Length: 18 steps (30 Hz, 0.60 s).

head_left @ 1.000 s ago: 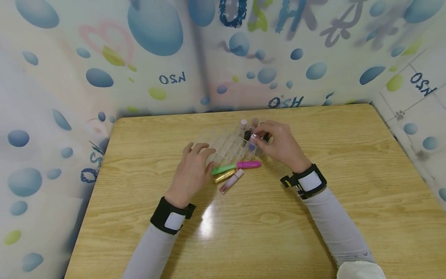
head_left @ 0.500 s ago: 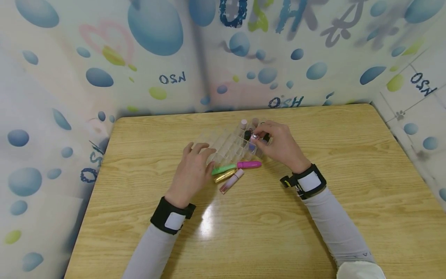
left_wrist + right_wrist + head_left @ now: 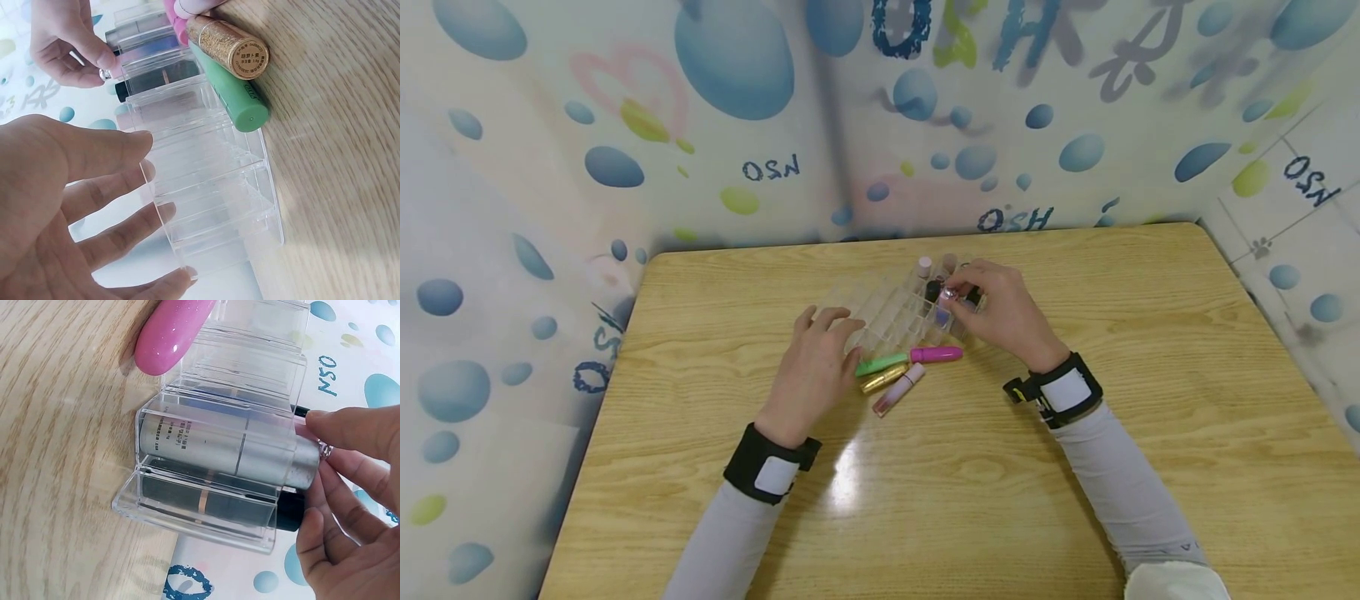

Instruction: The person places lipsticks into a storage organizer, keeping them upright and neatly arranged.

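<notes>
A clear plastic lipstick organizer (image 3: 883, 318) with rows of slots stands on the table; its right end holds several upright tubes. My right hand (image 3: 1006, 312) pinches the jewelled top of a pink-and-blue lipstick tube (image 3: 944, 307) that sits in one of these slots. In the right wrist view, a silver tube (image 3: 206, 440) and a black tube (image 3: 219, 503) partly hide it. My left hand (image 3: 812, 362) is spread at the organizer's other end, its fingertips (image 3: 165, 211) at the top edge beside bare slots.
Just in front of the organizer lie a green tube (image 3: 882, 364), a magenta tube (image 3: 936, 355), a gold glitter tube (image 3: 883, 378) and a pale pink lip gloss (image 3: 898, 391). A patterned wall covering (image 3: 865, 150) rises behind the wooden table (image 3: 970, 500).
</notes>
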Each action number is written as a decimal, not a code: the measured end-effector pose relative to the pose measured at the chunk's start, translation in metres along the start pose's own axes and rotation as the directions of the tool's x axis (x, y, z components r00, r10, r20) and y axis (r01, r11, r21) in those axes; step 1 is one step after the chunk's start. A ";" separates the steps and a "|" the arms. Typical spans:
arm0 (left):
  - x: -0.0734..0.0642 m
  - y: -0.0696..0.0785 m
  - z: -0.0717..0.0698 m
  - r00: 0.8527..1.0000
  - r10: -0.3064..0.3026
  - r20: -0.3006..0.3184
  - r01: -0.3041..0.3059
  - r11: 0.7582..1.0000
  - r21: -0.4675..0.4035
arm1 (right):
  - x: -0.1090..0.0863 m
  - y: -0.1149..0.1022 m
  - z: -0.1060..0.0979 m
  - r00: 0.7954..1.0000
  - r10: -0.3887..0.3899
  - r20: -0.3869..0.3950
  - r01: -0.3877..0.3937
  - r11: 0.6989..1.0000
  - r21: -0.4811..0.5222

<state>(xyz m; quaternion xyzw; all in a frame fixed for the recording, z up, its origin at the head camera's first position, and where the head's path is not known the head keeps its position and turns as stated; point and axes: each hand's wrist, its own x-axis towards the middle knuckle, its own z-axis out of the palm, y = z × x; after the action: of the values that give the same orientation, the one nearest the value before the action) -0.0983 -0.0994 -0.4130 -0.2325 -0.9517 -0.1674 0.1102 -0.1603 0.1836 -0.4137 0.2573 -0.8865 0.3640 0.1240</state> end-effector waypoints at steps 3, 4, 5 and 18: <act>0.000 0.000 0.000 1.000 0.002 -0.003 -0.002 1.000 0.000 | 0.000 0.000 0.000 1.000 0.001 0.001 -0.001 1.000 0.008; 0.000 0.000 0.000 1.000 0.003 -0.003 -0.003 1.000 -0.001 | 0.000 0.000 0.000 1.000 0.002 0.001 -0.002 1.000 0.011; 0.000 0.000 0.001 1.000 0.003 -0.003 -0.003 1.000 -0.002 | 0.000 0.000 0.000 1.000 0.001 0.002 -0.001 1.000 0.014; 0.001 0.000 0.000 1.000 -0.004 0.006 0.003 1.000 0.003 | 0.000 0.001 -0.001 1.000 0.003 0.011 -0.003 1.000 0.018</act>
<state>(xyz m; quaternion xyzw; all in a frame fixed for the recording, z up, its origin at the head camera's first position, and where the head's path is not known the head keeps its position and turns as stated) -0.0991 -0.0993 -0.4127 -0.2312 -0.9527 -0.1656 0.1073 -0.1610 0.1852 -0.4136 0.2593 -0.8843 0.3706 0.1161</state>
